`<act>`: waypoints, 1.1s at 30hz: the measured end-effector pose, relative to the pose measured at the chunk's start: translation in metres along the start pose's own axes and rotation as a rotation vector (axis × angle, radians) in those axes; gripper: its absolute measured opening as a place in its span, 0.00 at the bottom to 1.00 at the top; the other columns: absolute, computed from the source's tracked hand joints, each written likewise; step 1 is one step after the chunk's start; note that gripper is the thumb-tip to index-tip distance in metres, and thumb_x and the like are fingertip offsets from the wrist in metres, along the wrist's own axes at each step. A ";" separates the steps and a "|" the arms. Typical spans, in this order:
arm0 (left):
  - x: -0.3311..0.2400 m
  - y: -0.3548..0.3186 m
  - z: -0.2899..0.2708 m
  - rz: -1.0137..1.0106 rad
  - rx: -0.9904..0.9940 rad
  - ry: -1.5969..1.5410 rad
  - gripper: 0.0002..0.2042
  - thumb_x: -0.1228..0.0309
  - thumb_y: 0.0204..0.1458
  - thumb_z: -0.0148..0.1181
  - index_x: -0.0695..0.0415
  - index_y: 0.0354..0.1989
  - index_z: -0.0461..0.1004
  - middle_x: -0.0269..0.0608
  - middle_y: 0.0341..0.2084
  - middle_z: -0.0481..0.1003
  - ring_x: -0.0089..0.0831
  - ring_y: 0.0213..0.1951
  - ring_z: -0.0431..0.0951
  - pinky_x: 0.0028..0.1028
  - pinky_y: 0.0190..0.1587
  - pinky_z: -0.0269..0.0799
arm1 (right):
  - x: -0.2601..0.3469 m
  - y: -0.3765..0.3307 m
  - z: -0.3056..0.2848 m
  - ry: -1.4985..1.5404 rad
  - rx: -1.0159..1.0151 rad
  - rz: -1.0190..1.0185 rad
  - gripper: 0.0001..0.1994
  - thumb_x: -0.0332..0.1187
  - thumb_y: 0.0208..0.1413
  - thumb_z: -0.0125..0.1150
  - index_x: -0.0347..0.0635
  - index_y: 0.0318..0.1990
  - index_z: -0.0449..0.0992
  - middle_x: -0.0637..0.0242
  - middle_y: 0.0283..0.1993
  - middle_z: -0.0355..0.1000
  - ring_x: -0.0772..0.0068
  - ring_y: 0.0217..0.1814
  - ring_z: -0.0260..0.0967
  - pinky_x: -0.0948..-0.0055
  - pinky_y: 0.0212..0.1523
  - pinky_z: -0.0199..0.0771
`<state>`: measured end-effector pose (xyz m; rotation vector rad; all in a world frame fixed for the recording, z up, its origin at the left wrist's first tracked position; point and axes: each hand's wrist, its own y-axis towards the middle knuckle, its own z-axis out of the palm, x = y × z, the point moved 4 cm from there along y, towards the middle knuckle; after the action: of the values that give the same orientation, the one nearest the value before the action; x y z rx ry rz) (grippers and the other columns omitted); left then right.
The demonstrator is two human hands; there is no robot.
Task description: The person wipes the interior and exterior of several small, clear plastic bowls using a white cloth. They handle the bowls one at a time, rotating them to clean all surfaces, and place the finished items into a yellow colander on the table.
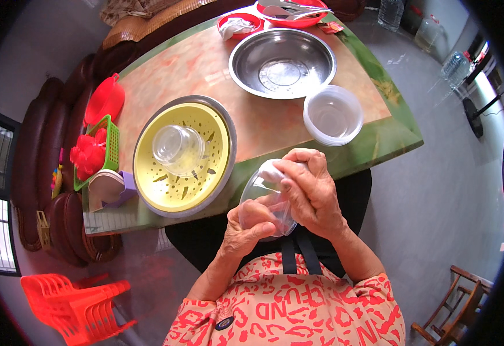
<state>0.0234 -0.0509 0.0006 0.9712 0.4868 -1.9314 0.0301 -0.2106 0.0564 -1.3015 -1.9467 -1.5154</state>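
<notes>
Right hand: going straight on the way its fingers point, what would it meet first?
The right hand would first meet the white cloth at its fingertips, then probably the rim of the clear bowl; depth is unclear from this one view.

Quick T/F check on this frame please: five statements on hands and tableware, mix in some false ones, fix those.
1. The left hand holds a clear bowl. True.
2. The right hand holds a spoon. False: it holds a white cloth or tissue at the bowl.
3. Clear containers sit in the yellow colander. True.
4. The metal basin stands left of the colander. False: it stands to its right, farther from the person.
5. The green basket holds red items. True.
</notes>
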 end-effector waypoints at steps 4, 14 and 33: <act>-0.001 0.008 0.004 0.036 -0.025 -0.101 0.07 0.73 0.52 0.65 0.61 0.32 0.73 0.56 0.55 0.68 0.47 0.58 0.70 0.40 0.49 0.77 | 0.003 -0.007 0.001 0.001 -0.039 0.002 0.15 0.26 0.56 0.55 0.34 0.51 0.73 0.52 0.49 0.64 0.55 0.51 0.60 0.61 0.52 0.62; 0.012 0.008 -0.007 0.085 -0.181 -0.238 0.09 0.73 0.54 0.62 0.61 0.40 0.72 0.49 0.50 0.71 0.37 0.50 0.74 0.36 0.48 0.78 | 0.024 -0.034 0.010 -0.200 -0.036 -0.359 0.23 0.23 0.41 0.67 0.39 0.50 0.77 0.61 0.52 0.65 0.59 0.52 0.61 0.65 0.49 0.70; 0.004 0.017 -0.005 0.121 -0.131 -0.272 0.09 0.69 0.56 0.60 0.55 0.43 0.70 0.50 0.55 0.67 0.50 0.56 0.69 0.47 0.46 0.80 | 0.018 -0.032 0.000 0.021 -0.047 -0.164 0.16 0.20 0.42 0.66 0.37 0.42 0.77 0.58 0.46 0.70 0.57 0.46 0.66 0.63 0.45 0.70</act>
<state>0.0388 -0.0585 -0.0054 0.6279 0.3818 -1.8613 -0.0055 -0.2030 0.0514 -1.1644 -2.0597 -1.6538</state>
